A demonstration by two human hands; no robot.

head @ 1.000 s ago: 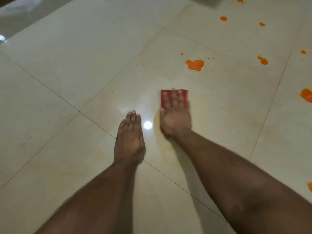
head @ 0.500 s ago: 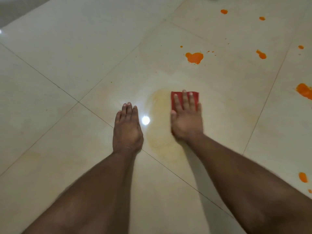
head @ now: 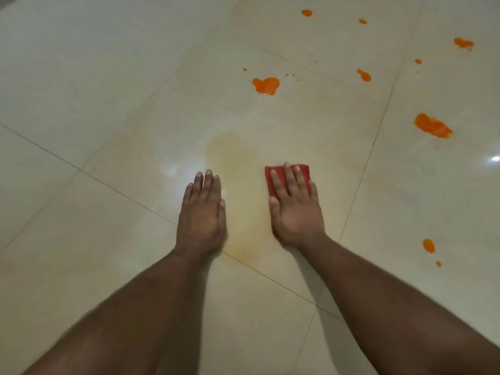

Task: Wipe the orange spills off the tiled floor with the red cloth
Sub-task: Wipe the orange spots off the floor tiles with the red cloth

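Observation:
My right hand (head: 293, 207) lies flat with straight fingers, pressing the folded red cloth (head: 276, 175) onto the cream tiled floor (head: 108, 77). Only the cloth's far edge and left side show past the fingers. My left hand (head: 201, 212) rests flat on the floor beside it, holding nothing. Between the hands spreads a pale yellow smear (head: 240, 190). Beyond the cloth sits a large orange spill (head: 266, 85). Another big orange spill (head: 431, 125) lies to the right.
Smaller orange spots dot the far right tiles (head: 364, 75), (head: 463, 42), (head: 306, 13), and one orange spot (head: 428, 245) lies near my right forearm. Dark grout lines (head: 121, 192) cross the floor. A light glare (head: 495, 158) shines at the right edge.
My right hand has slid the red cloth to the right, widening the gap to my left hand and uncovering the pale yellow smear between them. The view has shifted too.

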